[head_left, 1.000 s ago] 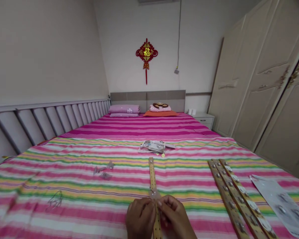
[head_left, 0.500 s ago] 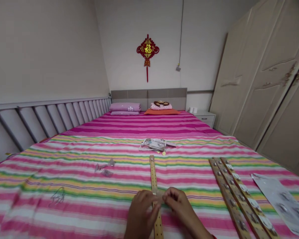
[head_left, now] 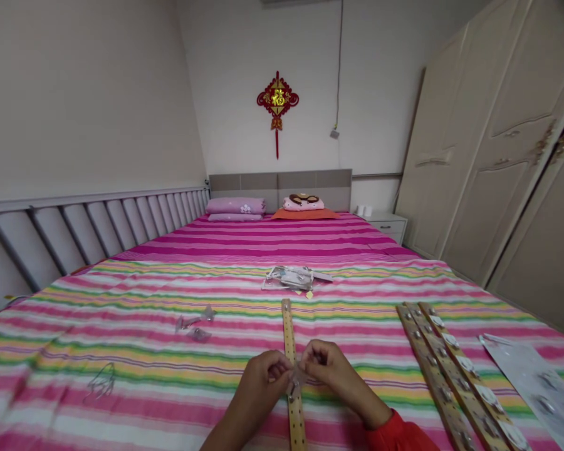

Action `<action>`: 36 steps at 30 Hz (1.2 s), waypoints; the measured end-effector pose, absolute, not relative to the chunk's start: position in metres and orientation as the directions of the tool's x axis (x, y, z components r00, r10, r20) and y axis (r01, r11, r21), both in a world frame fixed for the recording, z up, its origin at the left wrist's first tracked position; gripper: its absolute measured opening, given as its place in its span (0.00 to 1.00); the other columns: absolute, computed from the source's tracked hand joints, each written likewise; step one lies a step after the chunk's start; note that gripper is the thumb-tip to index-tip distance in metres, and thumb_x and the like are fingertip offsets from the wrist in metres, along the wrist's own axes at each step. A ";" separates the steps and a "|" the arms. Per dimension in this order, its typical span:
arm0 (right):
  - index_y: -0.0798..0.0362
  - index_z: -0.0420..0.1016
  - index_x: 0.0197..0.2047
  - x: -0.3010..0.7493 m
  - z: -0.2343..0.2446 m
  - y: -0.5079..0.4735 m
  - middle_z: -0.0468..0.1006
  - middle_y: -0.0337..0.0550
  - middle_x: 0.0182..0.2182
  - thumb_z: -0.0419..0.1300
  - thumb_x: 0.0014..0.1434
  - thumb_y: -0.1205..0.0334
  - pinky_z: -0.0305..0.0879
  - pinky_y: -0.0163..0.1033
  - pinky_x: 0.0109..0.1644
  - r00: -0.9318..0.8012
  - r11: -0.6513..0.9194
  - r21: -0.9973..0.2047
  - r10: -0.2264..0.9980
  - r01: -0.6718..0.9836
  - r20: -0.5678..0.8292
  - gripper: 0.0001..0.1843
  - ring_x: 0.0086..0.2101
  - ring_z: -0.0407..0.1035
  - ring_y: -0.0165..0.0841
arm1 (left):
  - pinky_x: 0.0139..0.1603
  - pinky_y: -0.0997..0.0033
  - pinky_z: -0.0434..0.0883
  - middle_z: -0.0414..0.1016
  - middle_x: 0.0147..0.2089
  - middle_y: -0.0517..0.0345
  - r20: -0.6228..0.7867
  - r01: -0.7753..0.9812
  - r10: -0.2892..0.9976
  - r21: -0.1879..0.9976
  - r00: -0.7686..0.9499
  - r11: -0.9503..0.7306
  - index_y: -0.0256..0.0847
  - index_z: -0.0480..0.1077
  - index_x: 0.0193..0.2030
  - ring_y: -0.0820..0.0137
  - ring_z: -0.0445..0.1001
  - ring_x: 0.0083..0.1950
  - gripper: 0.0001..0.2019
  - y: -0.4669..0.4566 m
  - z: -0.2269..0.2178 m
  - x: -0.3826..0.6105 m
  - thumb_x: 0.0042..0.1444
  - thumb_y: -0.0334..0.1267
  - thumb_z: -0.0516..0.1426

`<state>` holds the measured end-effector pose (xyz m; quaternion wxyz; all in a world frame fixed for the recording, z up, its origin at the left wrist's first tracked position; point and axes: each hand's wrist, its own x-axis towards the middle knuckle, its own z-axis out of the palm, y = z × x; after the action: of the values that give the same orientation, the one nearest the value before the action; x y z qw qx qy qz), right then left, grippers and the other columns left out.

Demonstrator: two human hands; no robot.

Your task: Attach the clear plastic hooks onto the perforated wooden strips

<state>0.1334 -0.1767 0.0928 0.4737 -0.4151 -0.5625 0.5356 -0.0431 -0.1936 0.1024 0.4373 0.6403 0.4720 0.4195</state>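
Wooden strip [head_left: 290, 351]: long, perforated, lying lengthwise on striped bed [head_left: 169, 300], centre foreground. Spare strips [head_left: 446, 369]: bundle with metal studs, right, well apart. Backing sheet [head_left: 536, 382]: far right. Left hand [head_left: 263, 382], right hand [head_left: 329, 373]: fingertips pressed together, both pinching small clear clip [head_left: 295, 379] just above strip.

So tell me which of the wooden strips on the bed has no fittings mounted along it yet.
The single wooden strip between both hands, left hand and right hand. It shows only bare holes, while the strips at the right carry round fittings.
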 end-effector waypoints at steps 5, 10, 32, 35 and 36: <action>0.56 0.76 0.24 0.125 0.070 -0.161 0.73 0.36 0.15 0.71 0.37 0.49 0.56 0.31 0.21 -0.045 -0.050 -0.965 0.998 -0.259 -0.040 0.19 0.18 0.64 0.26 | 0.26 0.77 0.63 0.70 0.19 0.62 -0.015 -0.042 0.997 0.999 0.077 0.018 0.36 0.71 0.22 0.75 0.68 0.23 0.08 -0.165 0.088 -0.040 0.39 0.37 0.65; 0.57 0.76 0.23 0.113 0.048 -0.138 0.76 0.40 0.16 0.72 0.36 0.51 0.62 0.31 0.22 -0.013 -0.094 -0.921 0.995 -0.377 -0.096 0.18 0.18 0.67 0.27 | 0.22 0.79 0.58 0.67 0.15 0.65 -0.121 -0.146 0.992 0.983 -0.041 0.114 0.36 0.69 0.21 0.78 0.63 0.18 0.09 -0.127 0.072 -0.031 0.35 0.37 0.64; 0.54 0.67 0.18 0.105 0.008 -0.054 0.70 0.35 0.10 0.62 0.37 0.61 0.55 0.31 0.17 0.173 -0.045 -0.952 0.980 -0.303 -0.102 0.07 0.13 0.61 0.26 | 0.19 0.78 0.52 0.57 0.09 0.67 -0.200 0.125 0.975 0.969 -0.101 0.212 0.39 0.61 0.09 0.80 0.52 0.14 0.13 -0.036 0.029 -0.014 0.38 0.28 0.55; 0.53 0.67 0.17 0.104 0.006 -0.054 0.69 0.34 0.09 0.61 0.37 0.62 0.55 0.31 0.16 0.178 -0.050 -0.954 0.978 -0.294 -0.106 0.07 0.13 0.60 0.26 | 0.19 0.78 0.52 0.58 0.09 0.67 -0.188 0.193 0.975 0.959 -0.114 0.208 0.40 0.61 0.09 0.80 0.53 0.15 0.12 -0.035 0.028 -0.014 0.39 0.28 0.55; 0.53 0.67 0.17 0.104 0.006 -0.054 0.69 0.34 0.09 0.61 0.37 0.62 0.54 0.31 0.16 0.179 -0.050 -0.955 0.978 -0.291 -0.106 0.07 0.13 0.60 0.25 | 0.19 0.78 0.53 0.58 0.10 0.67 -0.183 0.220 0.975 0.953 -0.123 0.207 0.40 0.60 0.10 0.79 0.54 0.15 0.12 -0.035 0.028 -0.014 0.39 0.29 0.55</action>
<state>0.1040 -0.0544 0.0058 0.5926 -0.4882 -0.3517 0.5356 -0.0142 -0.0346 0.0278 0.4591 0.4770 0.6266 0.4112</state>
